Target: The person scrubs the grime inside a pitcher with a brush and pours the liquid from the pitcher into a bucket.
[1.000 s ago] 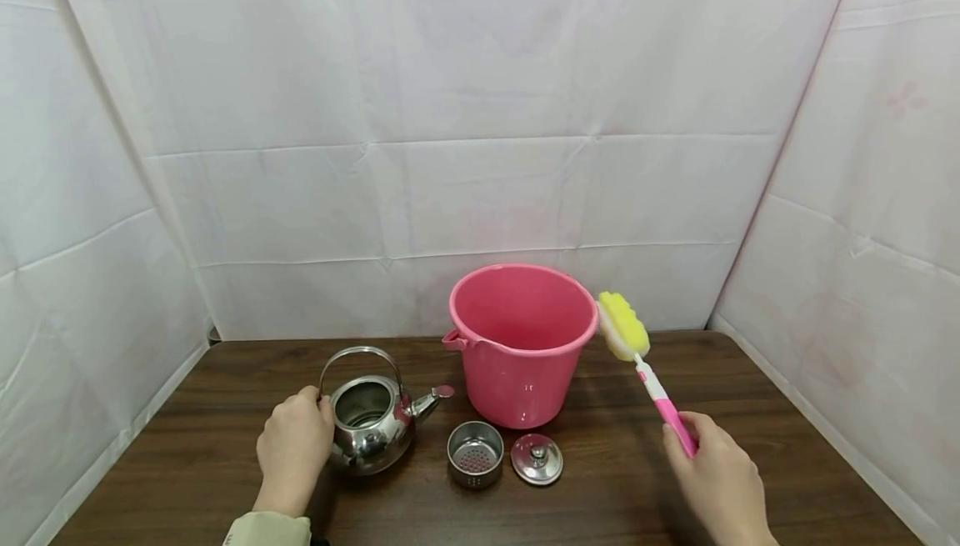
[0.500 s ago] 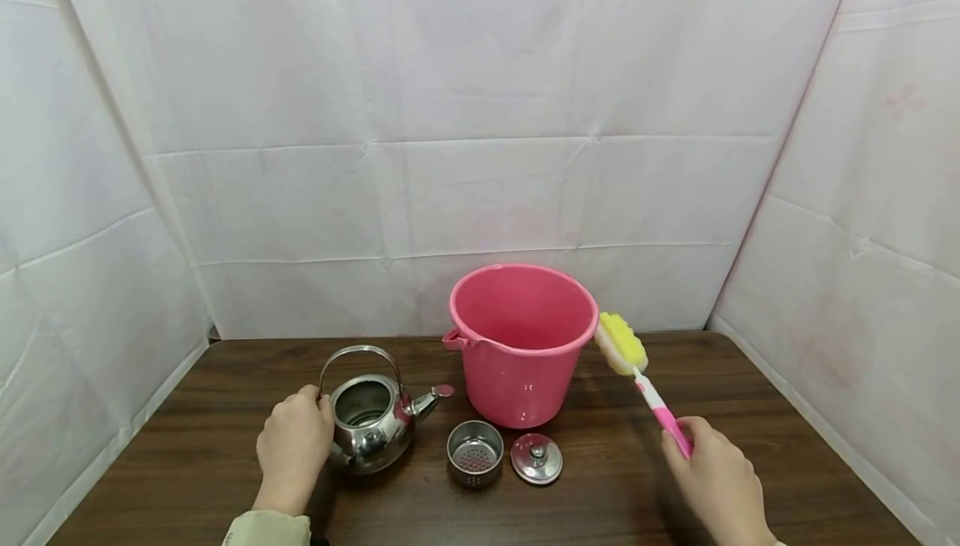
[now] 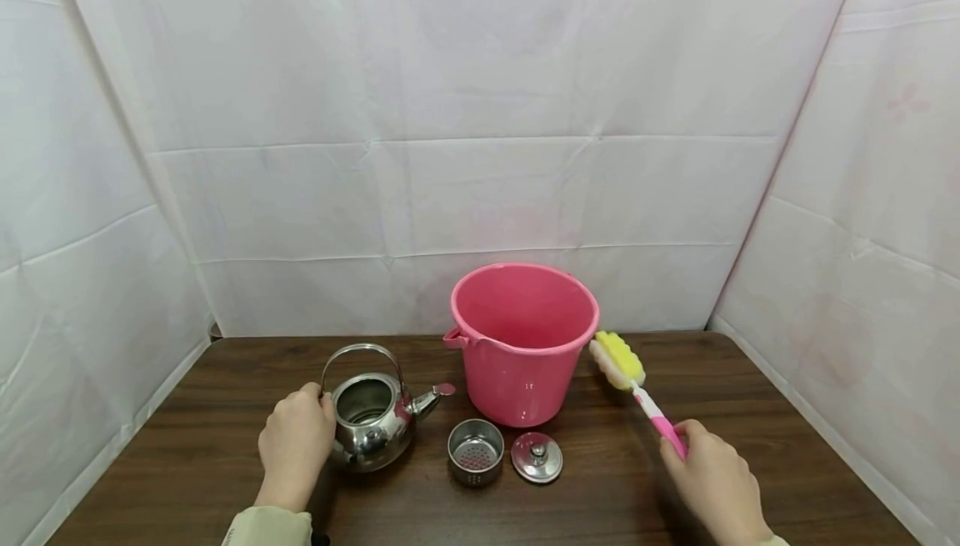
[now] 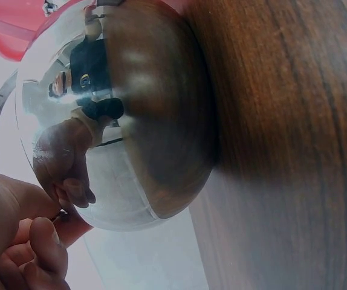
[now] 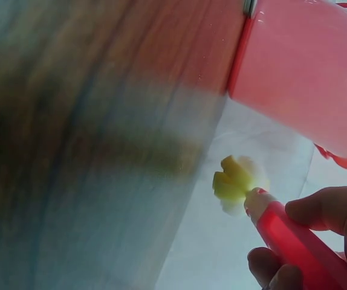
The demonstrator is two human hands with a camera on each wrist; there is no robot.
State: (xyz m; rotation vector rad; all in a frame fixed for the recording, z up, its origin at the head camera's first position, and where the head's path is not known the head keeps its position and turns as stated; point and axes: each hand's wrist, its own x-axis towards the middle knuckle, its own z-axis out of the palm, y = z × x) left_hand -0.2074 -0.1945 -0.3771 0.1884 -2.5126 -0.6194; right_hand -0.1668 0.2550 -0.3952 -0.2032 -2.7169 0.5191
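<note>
My left hand pinches the handle of a shiny steel kettle at its left side. Lidless, the kettle stands upright on the table with its spout to the right. In the left wrist view, thumb and fingers meet beside the kettle's round body. My right hand grips the pink handle of a sponge brush, whose yellow and white head points away, up and to the left. The right wrist view shows the brush's sponge head above the table, apart from it.
A pink bucket stands behind, in the middle. In front of it are a steel strainer basket and the kettle lid, side by side on the dark wooden table. White cloth hangs around the back and sides.
The sponge brush's head has come down beside the bucket, toward the table, and slightly left. My left hand and the kettle have kept their place.
</note>
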